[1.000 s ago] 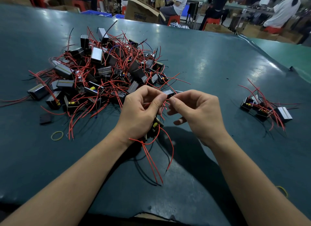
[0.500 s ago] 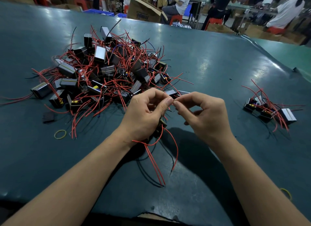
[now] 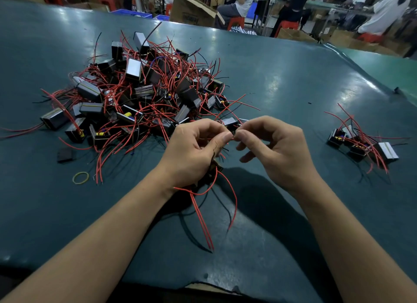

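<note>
- Left hand point(image 3: 191, 153) grips a small black part point(image 3: 214, 167) just above the desk point(image 3: 293, 88), its red wires point(image 3: 203, 214) trailing toward the person.
- Right hand point(image 3: 277, 153) pinches one of the red wires, touching the left thumb.

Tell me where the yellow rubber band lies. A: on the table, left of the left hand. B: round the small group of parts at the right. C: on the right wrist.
A: the rubber band lies loose on the table, left of the left hand, which grips a wired part; the right hand pinches a red wire.
</note>
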{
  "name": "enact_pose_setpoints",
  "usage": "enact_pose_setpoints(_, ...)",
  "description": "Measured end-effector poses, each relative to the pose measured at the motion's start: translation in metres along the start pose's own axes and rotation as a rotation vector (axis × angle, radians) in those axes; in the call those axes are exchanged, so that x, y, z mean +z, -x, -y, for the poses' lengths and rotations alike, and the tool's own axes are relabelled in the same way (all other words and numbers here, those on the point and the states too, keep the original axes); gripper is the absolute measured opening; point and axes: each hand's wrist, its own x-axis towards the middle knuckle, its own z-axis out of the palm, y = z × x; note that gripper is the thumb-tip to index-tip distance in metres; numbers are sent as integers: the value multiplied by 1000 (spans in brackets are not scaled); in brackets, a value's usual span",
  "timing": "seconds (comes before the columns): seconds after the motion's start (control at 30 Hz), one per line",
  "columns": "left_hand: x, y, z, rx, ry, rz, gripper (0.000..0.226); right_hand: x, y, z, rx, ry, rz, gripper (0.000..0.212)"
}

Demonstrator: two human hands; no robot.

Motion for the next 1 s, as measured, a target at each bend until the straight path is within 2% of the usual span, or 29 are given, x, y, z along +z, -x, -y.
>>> enact_pose_setpoints(0.17,-1,-1,0,-49,46,-10,5,0,0,2,65,2,32,8)
enact_pose_setpoints(0.3,0,-1,-2,-45,66,-12,5,3,-1,3,251,-200,66,17)
enact_pose_setpoints(0.4,0,-1,-3,-47,78,-26,5,11,0,6,263,-242,19,3)
enact_pose_setpoints(0.57,1,-2,-1,-45,42,-45,6,19,3,4,169,-82,-150,14)
enact_pose_setpoints(0.67,2,-2,-1,-42,7,-40,3,23,5,3,52,121,-234,11)
enact_pose_setpoints(0.8,2,-2,-1,-48,-23,-55,4,22,5,-1,-243,437,-237,6)
enact_pose_setpoints(1.0,1,0,-5,-36,-47,-46,5,14,3,-2,-396,618,-182,12)
